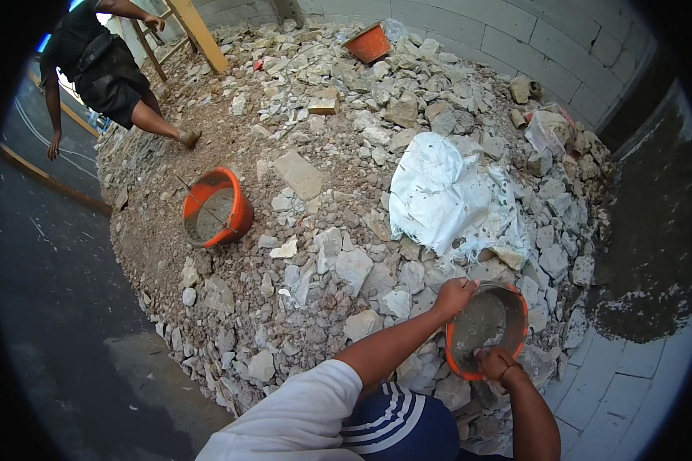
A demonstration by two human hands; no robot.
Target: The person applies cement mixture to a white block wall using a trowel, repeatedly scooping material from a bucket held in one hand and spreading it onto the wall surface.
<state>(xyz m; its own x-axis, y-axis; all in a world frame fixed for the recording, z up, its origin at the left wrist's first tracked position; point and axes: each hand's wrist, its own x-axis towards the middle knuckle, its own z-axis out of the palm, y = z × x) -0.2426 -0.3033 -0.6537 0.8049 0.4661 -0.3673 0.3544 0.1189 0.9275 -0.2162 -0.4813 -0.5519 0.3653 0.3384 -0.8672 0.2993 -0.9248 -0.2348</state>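
My left hand [457, 296] is closed on the upper rim of an orange bucket [520, 319] at the lower right, which has wet grey mortar [475, 326] inside. Near the bucket's lower edge, my right hand [494, 363] has its fingers curled; what they grip is too hidden to make out. The bucket is over broken rubble, just below a torn white sack [434, 196].
A rubble mound [300, 177] fills the middle, with another orange bucket [242, 211] and an orange container [373, 44]. Another person [115, 84] walks at upper left near wooden posts [200, 38]. Block walls [515, 31] border the back and right; a dark surface [77, 284] lies left.
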